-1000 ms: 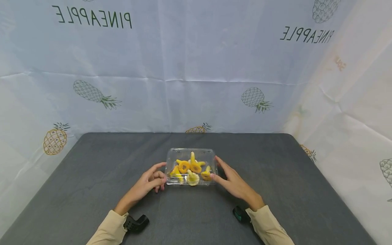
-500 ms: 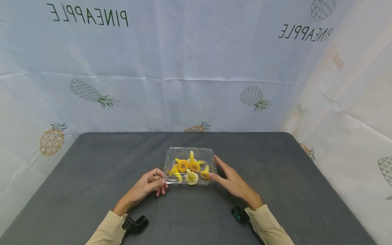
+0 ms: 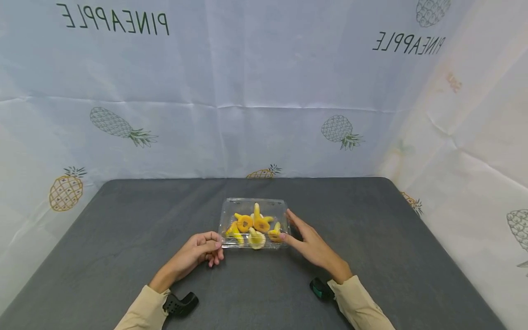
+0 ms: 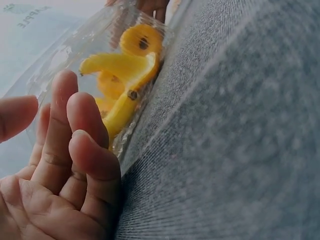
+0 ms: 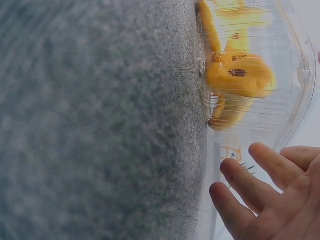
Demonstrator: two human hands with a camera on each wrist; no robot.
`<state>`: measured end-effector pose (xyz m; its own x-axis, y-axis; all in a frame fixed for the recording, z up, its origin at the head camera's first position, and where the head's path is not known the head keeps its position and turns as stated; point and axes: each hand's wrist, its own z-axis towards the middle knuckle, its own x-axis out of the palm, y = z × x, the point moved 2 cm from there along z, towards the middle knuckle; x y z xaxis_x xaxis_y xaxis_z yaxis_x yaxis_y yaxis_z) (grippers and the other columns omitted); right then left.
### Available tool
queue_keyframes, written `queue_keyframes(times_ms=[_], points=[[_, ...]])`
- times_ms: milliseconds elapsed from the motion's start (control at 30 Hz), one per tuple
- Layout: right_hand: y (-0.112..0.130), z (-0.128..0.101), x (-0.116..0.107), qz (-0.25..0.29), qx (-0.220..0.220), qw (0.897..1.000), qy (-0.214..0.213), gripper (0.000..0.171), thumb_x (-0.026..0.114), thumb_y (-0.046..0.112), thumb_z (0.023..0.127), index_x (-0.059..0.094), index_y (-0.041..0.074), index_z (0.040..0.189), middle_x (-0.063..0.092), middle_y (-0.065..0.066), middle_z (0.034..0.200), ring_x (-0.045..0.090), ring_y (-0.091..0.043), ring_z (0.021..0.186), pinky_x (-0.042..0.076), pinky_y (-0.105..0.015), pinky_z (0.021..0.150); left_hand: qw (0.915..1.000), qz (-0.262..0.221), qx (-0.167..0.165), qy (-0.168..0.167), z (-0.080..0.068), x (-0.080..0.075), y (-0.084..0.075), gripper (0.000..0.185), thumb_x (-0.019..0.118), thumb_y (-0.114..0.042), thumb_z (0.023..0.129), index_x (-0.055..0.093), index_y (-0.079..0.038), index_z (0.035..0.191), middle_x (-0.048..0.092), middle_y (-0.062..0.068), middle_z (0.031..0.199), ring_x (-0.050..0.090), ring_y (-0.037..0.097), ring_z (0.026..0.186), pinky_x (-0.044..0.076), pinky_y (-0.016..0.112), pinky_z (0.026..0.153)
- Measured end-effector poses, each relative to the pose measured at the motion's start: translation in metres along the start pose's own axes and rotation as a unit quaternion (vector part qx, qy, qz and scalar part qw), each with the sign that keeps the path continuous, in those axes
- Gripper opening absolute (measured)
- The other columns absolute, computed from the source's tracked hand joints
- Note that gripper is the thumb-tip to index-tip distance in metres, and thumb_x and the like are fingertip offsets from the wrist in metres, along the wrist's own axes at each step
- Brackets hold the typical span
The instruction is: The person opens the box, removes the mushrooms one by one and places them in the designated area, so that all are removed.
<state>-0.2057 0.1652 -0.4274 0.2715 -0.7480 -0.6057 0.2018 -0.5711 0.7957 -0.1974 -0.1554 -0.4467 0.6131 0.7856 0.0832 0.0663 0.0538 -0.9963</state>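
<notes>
A clear plastic box (image 3: 240,206) lies on the dark table in the head view, with several small yellow-orange gourd-like pieces (image 3: 245,223) inside. Their dark end spots show on one piece (image 5: 237,74) in the right wrist view. My left hand (image 3: 195,253) is at the box's near left corner, fingers loosely bent and thumb apart from them; contact is hard to tell. At the right side is my right hand (image 3: 310,243), its fingers extended along the box and its thumb by the near right corner. Neither hand grips the box.
The dark grey cloth-covered table (image 3: 264,293) reaches back to a white curtain (image 3: 272,82) printed with pineapples. Black wrist straps (image 3: 180,304) sit below both hands, by the beige sleeves.
My left forefinger has drawn back from the box's left side, and that hand's fingers now bend near the corner. The right hand stays in place at the box, with slight camera drift.
</notes>
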Motion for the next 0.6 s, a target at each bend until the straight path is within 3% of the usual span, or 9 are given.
queue_keyframes(times_ms=[200,467,600], points=[[0.0007,-0.0002,0.0009,0.001,-0.004,1.000,0.001,0.079,0.057,0.043,0.100,0.014,0.018,0.161,0.029,-0.009,0.163,0.035,-0.035,0.147,0.033,-0.062,0.116,0.9997,-0.019,-0.012,0.011,-0.0002,0.0000,-0.0002,0.015,0.047,-0.016,0.105,0.053,-0.002,0.103,0.068,-0.005,0.085,0.066,0.005,0.073,0.056,0.020,0.063],[0.0021,-0.0015,0.0020,0.005,-0.009,1.000,-0.002,0.078,0.056,0.044,0.100,0.013,0.020,0.161,0.029,-0.008,0.163,0.035,-0.036,0.147,0.033,-0.064,0.115,0.9957,-0.075,0.002,0.055,-0.0004,0.0013,0.0023,0.014,0.040,-0.010,0.106,0.052,-0.008,0.101,0.068,-0.004,0.085,0.068,0.007,0.075,0.059,0.023,0.066],[0.0026,-0.0007,0.0033,0.007,-0.003,1.000,0.000,0.078,0.056,0.044,0.100,0.013,0.021,0.161,0.029,-0.008,0.163,0.035,-0.036,0.147,0.032,-0.064,0.115,0.9962,-0.073,0.000,0.047,-0.0005,0.0018,0.0027,0.013,0.041,-0.012,0.107,0.051,-0.008,0.100,0.068,-0.004,0.084,0.067,0.007,0.073,0.059,0.024,0.066]])
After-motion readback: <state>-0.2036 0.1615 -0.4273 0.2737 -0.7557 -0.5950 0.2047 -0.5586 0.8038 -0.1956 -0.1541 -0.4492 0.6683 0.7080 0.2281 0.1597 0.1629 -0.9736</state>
